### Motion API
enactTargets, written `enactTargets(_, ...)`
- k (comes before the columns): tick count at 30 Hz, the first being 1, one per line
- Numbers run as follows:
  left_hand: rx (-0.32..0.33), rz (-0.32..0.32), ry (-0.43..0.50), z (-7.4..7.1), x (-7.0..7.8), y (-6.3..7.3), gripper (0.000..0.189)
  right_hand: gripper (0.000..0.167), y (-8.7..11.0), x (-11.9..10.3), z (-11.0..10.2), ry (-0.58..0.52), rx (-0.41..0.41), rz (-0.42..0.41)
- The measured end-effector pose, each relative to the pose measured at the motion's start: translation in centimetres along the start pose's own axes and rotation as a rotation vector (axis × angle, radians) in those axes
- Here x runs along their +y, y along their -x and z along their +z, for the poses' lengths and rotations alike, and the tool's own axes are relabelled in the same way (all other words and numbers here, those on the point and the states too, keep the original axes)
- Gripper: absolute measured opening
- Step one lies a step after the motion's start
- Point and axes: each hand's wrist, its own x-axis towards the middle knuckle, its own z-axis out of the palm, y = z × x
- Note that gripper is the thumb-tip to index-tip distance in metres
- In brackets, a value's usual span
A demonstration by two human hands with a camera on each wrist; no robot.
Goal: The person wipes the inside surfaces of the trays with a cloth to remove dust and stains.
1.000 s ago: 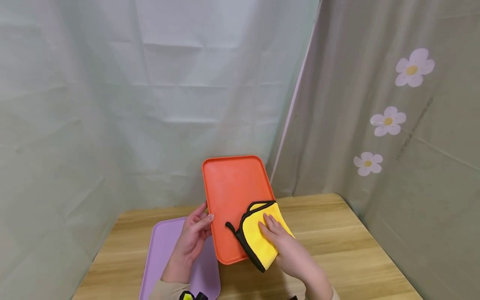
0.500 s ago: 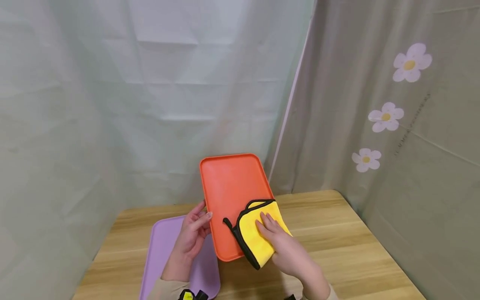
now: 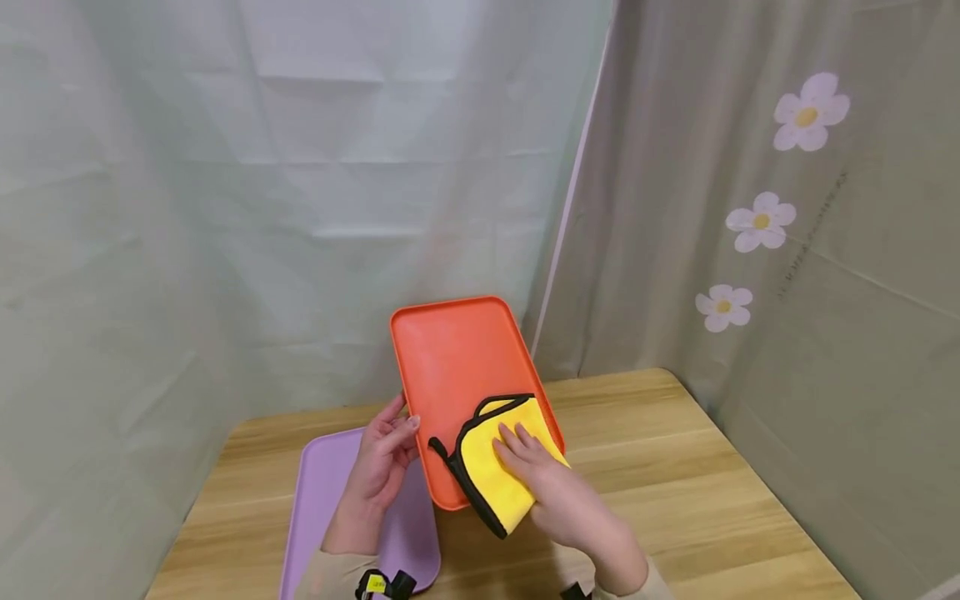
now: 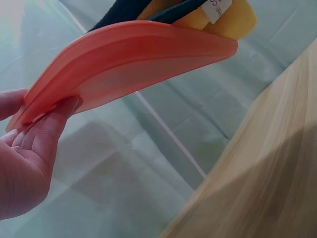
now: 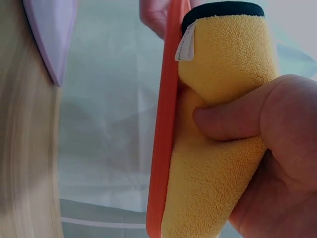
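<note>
My left hand [image 3: 380,462] grips the left edge of an orange tray [image 3: 457,350], thumb on the front rim and fingers behind it. The tray is held up, tilted, above the table. A folded yellow cleaning cloth [image 3: 495,467] with black edging and a black hanging loop lies against the tray's lower right part. My right hand [image 3: 562,492] holds this cloth, its fingers spread flat over the front. In the right wrist view the thumb [image 5: 228,121] presses into the cloth from the other side, beside the tray's edge. A white label [image 5: 186,43] hangs from the cloth.
A purple tray [image 3: 322,492] lies on the wooden table [image 3: 675,483] at the left, partly under my left forearm. Pale curtains [image 3: 337,208] enclose the table at the back and sides, with flower prints on the right one.
The cloth has slid slightly left and down over the orange tray with my right hand. The tray leans a little more. The whole head view has also shifted somewhat.
</note>
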Motion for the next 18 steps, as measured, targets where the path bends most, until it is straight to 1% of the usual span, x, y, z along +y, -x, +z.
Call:
enactTargets(3, 0.003, 0.004, -0.013, 0.3, -0.1, 0.1, 0.046, 0.101, 0.1, 0.0, 0.3, 0.016, -0.02, -0.023)
enactTargets(8, 0.044, -0.003, -0.034, 0.4, -0.3, 0.0, 0.05, 0.104, 0.2, -0.9, 1.4, 0.046, -0.012, -0.08)
enactTargets(12, 0.088, -0.03, -0.064, 0.7, -0.5, -0.2, 0.053, 0.105, 0.3, -1.8, 2.0, 0.083, -0.009, -0.123)
enactTargets(15, 0.122, -0.063, -0.088, 0.8, -0.5, -0.2, 0.054, 0.107, 0.3, -2.4, 2.4, 0.108, -0.018, -0.144)
enactTargets(18, 0.142, -0.082, -0.101, 0.9, -0.6, -0.2, 0.054, 0.109, 0.2, -2.9, 2.6, 0.119, -0.031, -0.155)
